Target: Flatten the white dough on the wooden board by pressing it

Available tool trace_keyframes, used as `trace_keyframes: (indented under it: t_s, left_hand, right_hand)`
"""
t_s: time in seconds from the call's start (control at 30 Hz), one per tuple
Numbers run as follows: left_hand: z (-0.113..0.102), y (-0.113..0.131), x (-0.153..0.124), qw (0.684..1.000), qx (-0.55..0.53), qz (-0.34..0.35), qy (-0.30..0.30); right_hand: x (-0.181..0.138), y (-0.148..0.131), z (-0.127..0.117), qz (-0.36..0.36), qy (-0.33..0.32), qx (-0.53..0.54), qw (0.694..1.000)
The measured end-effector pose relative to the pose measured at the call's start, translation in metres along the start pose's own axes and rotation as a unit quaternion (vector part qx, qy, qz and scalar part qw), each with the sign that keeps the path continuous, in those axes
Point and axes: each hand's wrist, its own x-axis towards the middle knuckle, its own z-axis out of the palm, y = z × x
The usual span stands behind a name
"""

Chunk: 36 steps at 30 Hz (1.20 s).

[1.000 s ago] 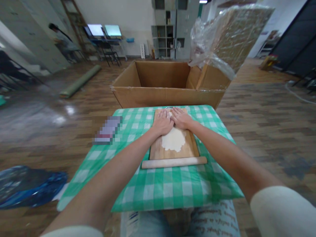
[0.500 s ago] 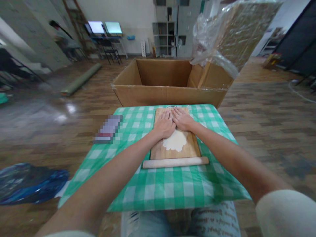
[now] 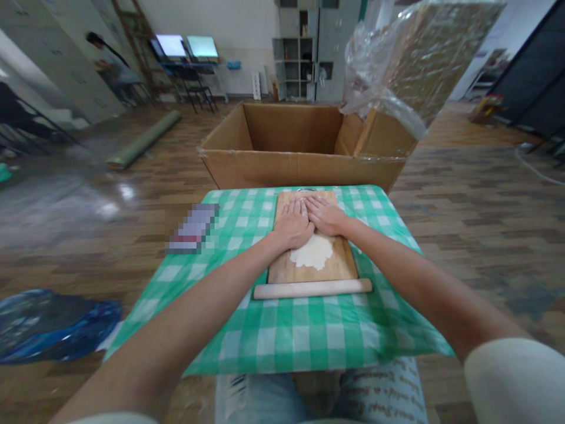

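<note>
A flat, ragged-edged sheet of pale dough (image 3: 312, 254) lies on a wooden board (image 3: 280, 270). My left hand (image 3: 295, 222) rests flat on the far part of the dough, fingers stretched forward. Beside it, my right hand (image 3: 325, 215) also lies flat, angled inward so that the two hands touch. Both palms cover the dough's far portion, which is hidden under them. Along the board's near edge lies a wooden rolling pin (image 3: 313, 289), touched by neither hand.
A green-and-white checked cloth (image 3: 247, 330) covers the table. At its left edge lies a pixelated, phone-shaped object (image 3: 193, 228). Beyond the table stands an open cardboard box (image 3: 304, 168) with plastic wrap (image 3: 371, 70) at its right. A person (image 3: 112, 68) sits far left.
Both hands stay pressed on the dough with barely any shift. The whole view has moved very slightly; the board and rolling pin keep their places.
</note>
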Motion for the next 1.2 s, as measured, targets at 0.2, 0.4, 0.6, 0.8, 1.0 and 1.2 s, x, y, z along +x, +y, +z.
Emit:
trace_keyframes:
  t_s: [0.2,0.4,0.6,0.8,1.0,1.2]
  left_hand:
    - [-0.001,0.003,-0.006,0.999,0.0,0.027,0.018]
    - [0.001,0.001,-0.006,0.999,-0.007,0.051,0.015]
    - [0.004,-0.003,-0.004,0.999,-0.008,0.004,0.036]
    - [0.0,0.006,-0.02,0.999,0.014,-0.015,0.038]
    - [0.002,0.008,-0.034,0.998,0.014,0.06,0.015]
    - [0.006,0.005,-0.033,0.999,-0.007,0.037,0.034]
  right_hand:
    - [-0.007,-0.008,-0.005,0.033,0.004,-0.007,0.999]
    - [-0.018,-0.008,-0.002,0.008,0.021,0.011,1.0]
    - [-0.008,-0.009,-0.004,0.12,0.013,0.049,0.991]
    - [-0.015,-0.02,-0.006,0.125,0.018,0.044,0.991]
    - [-0.026,-0.032,-0.012,0.041,0.006,0.037,0.998]
    - [-0.026,-0.037,-0.01,0.103,0.014,0.038,0.994]
